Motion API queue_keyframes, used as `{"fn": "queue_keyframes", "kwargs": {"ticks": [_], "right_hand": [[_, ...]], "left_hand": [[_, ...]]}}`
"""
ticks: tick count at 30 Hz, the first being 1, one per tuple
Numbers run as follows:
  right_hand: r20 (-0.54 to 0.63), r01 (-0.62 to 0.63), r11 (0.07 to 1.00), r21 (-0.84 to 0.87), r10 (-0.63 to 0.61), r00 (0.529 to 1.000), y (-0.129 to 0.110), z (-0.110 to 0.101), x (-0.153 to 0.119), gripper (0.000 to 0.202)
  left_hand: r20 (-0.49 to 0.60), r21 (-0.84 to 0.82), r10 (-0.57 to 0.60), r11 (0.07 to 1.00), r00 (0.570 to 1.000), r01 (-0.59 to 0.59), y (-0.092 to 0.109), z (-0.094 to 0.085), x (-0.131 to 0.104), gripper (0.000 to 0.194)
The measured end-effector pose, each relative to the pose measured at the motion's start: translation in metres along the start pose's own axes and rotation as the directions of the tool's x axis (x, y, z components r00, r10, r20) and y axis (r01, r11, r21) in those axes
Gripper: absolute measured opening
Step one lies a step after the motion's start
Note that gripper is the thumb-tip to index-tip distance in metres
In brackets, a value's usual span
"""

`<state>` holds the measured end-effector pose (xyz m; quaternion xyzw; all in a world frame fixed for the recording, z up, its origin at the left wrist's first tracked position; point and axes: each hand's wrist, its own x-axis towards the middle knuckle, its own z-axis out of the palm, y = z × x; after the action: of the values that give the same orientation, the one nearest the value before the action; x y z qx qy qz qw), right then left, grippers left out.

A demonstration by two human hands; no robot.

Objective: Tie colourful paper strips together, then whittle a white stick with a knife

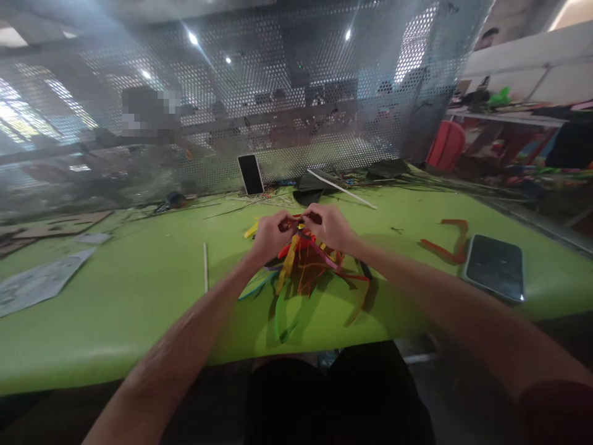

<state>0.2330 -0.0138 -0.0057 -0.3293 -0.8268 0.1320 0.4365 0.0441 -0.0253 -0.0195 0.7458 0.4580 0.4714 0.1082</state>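
A bundle of colourful strips, red, yellow, orange, pink, green and blue, hangs and spreads over the green table in front of me. At its gathered top, my left hand is closed with fingertips pinched on the bundle. My right hand pinches the same top from the other side, its fingers curled. The two hands nearly touch there. What exactly lies between the fingertips is too small to make out.
On the green table stand or lie an upright phone, a white stick, a short white strip, a printed sheet, an orange-red strip and a larger phone. A perforated metal screen rises behind.
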Motion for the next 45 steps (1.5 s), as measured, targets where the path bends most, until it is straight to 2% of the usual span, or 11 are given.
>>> {"fn": "queue_keyframes", "kwargs": {"ticks": [9, 14, 20, 23, 28, 31, 35, 40, 45], "right_hand": [[0.046, -0.018, 0.999, 0.036, 0.016, 0.999, -0.006, 0.0, -0.001, 0.013], [0.072, -0.016, 0.996, 0.087, 0.01, 0.997, -0.005, 0.004, -0.004, 0.014], [0.1, -0.014, 1.0, -0.004, 0.015, 0.995, -0.006, 0.009, -0.007, 0.015], [0.071, -0.033, 0.999, -0.024, 0.035, 0.997, -0.006, 0.007, -0.006, 0.016], [0.035, -0.055, 0.997, -0.056, 0.057, 0.998, -0.008, 0.003, -0.003, 0.016], [0.036, -0.073, 0.995, -0.061, 0.075, 0.997, -0.009, 0.002, -0.003, 0.016], [0.043, -0.07, 0.995, -0.068, 0.073, 0.996, -0.009, 0.003, -0.003, 0.017], [0.077, -0.008, 0.998, -0.069, 0.014, 0.997, -0.008, 0.006, -0.005, 0.018], [0.077, -0.025, 0.994, -0.111, 0.034, 0.996, -0.01, 0.011, -0.009, 0.017]], "left_hand": [[-0.004, -0.017, -0.031, 0.999, 1.0, 0.031, 0.001, -0.002, 0.0, 0.005], [0.004, -0.041, -0.071, 0.997, 0.997, 0.071, -0.003, -0.003, 0.0, 0.007], [0.04, -0.049, -0.11, 0.993, 0.993, 0.112, -0.009, -0.002, 0.002, 0.01], [0.044, -0.025, -0.081, 0.996, 0.996, 0.082, -0.009, -0.001, 0.002, 0.006], [0.055, -0.013, 0.007, 1.0, 0.998, -0.006, -0.008, -0.001, 0.001, 0.019], [0.043, 0.006, 0.029, 1.0, 0.999, -0.03, -0.007, -0.001, 0.001, 0.017], [0.04, -0.001, 0.011, 1.0, 0.999, -0.011, -0.005, -0.002, 0.001, 0.018], [0.038, -0.057, -0.033, 0.998, 0.999, 0.035, -0.005, -0.003, 0.0, 0.019], [0.029, -0.081, -0.048, 0.995, 0.998, 0.051, -0.007, -0.001, -0.001, 0.019]]}}
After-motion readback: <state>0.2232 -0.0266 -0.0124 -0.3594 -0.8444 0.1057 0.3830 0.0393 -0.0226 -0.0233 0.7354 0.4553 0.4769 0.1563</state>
